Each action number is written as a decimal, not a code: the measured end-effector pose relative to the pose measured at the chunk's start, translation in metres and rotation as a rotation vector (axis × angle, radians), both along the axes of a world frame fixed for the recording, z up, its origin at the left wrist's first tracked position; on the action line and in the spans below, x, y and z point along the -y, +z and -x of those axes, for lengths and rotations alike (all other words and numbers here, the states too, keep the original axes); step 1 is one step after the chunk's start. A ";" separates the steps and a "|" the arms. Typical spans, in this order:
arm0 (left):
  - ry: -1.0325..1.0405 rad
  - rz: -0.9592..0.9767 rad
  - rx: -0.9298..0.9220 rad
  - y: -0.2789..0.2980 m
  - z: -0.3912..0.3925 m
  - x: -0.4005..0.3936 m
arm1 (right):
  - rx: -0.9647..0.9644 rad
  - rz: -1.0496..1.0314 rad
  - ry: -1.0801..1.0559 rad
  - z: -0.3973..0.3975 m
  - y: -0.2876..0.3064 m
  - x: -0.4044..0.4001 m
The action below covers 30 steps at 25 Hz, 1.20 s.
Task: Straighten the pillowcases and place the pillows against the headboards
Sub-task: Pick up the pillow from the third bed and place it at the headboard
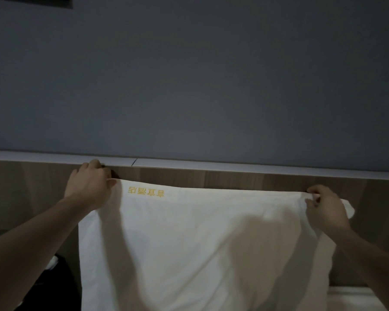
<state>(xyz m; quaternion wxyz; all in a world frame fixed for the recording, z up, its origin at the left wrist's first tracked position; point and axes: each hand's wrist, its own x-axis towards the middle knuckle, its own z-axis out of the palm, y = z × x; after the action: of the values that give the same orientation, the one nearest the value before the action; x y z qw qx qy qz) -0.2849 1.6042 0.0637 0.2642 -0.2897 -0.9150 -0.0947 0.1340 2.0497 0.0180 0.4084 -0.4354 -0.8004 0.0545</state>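
Filling the upper view, a flat grey-blue wall (200, 75) is seen above a pale ledge (256, 168) and a wood-grain headboard (234, 179). The left hand (89, 186) is curled on the top left corner of a white, softly creased pillow (189, 243). It is held upright before the headboard, long axis running left to right, yellow embroidered characters (146, 192) upside down. Its top right corner is pinched by the right hand (326, 209).
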 end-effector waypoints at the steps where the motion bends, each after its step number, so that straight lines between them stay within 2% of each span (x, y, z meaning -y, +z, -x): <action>1: -0.007 -0.015 -0.003 -0.001 -0.001 0.000 | 0.064 -0.003 -0.018 -0.007 -0.002 -0.003; 3: -0.016 -0.044 -0.013 -0.003 -0.003 0.000 | 0.157 0.037 -0.052 -0.013 -0.005 -0.005; 7: -0.007 -0.060 -0.009 -0.005 -0.001 0.000 | 0.207 0.057 -0.086 -0.010 -0.004 -0.005; 12: -0.028 -0.171 -0.023 -0.005 0.003 0.001 | -0.080 0.011 -0.106 0.005 0.015 -0.014; 15: 0.045 -0.154 0.018 -0.010 0.003 0.002 | -0.148 0.089 -0.127 0.021 0.011 -0.010; 17: 0.047 -0.152 0.035 -0.012 -0.001 0.000 | -0.285 0.157 -0.123 0.026 0.006 -0.002; 20: -0.048 -0.329 0.022 -0.023 -0.023 0.000 | -0.501 0.091 0.023 0.033 -0.008 0.032; 22: -0.153 -0.418 -0.013 -0.048 -0.049 0.007 | -0.392 -0.042 0.168 0.043 -0.033 0.066; 25: -0.291 -0.241 -0.104 -0.096 -0.075 0.024 | -0.122 -0.182 0.367 0.060 -0.074 0.107; 30: -0.284 -0.059 0.048 -0.131 -0.061 0.037 | 0.122 -0.153 0.406 0.101 -0.085 0.134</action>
<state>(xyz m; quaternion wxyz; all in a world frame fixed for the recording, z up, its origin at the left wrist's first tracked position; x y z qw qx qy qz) -0.2239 1.5673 -0.0672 0.2348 -0.4062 -0.8676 -0.1648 0.0334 1.9161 -0.0667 0.3719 -0.2357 -0.8966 0.0482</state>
